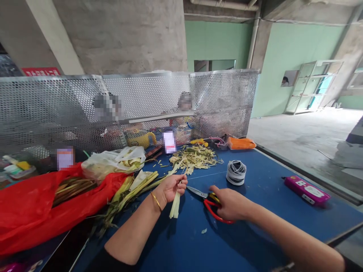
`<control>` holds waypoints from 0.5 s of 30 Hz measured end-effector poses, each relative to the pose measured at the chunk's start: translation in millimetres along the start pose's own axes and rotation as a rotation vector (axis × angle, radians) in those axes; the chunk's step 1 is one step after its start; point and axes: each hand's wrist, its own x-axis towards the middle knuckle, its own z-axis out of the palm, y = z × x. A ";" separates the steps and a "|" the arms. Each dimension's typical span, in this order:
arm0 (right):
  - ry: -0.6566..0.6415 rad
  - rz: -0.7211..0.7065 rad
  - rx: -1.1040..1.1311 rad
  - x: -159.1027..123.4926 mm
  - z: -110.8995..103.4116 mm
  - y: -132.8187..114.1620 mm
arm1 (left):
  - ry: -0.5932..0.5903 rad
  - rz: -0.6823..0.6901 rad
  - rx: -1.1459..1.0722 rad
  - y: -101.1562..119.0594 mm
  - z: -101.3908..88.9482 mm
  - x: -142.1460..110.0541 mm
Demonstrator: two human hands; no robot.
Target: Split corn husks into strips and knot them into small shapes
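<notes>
The pale, flat dried-leaf strip [175,207] hangs from the left hand [172,187] above the front half of the blue tabletop [176,249], its lower end free. That hand pinches it between thumb and curled fingers. The right hand [229,204] grips the red-handled scissors [205,195], blades pointing at the left hand and tips close beside it. A thin white thread [208,175] stretches from near the left fingers to a spool of black-and-white thread [236,173]. Behind the hands lies a heap of leaf trimmings [195,159]; left of them, a bundle of longer leaves [129,190] rests near a red plastic bag [82,213] and a translucent plastic bag [110,164]. A purple box [307,190] lies at the right, and a perforated metal partition [147,90] stands along the back
</notes>
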 end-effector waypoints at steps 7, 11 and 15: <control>-0.283 0.241 1.041 -44.2 -20.6 35.7 | 0.016 0.008 0.011 1.0 2.6 -1.3; -0.316 0.250 1.399 -58.9 -18.5 41.4 | 0.014 0.008 0.019 1.8 3.0 -2.3; -0.301 0.272 1.448 -47.8 -15.4 33.9 | 0.008 0.011 0.038 -0.2 4.4 -2.8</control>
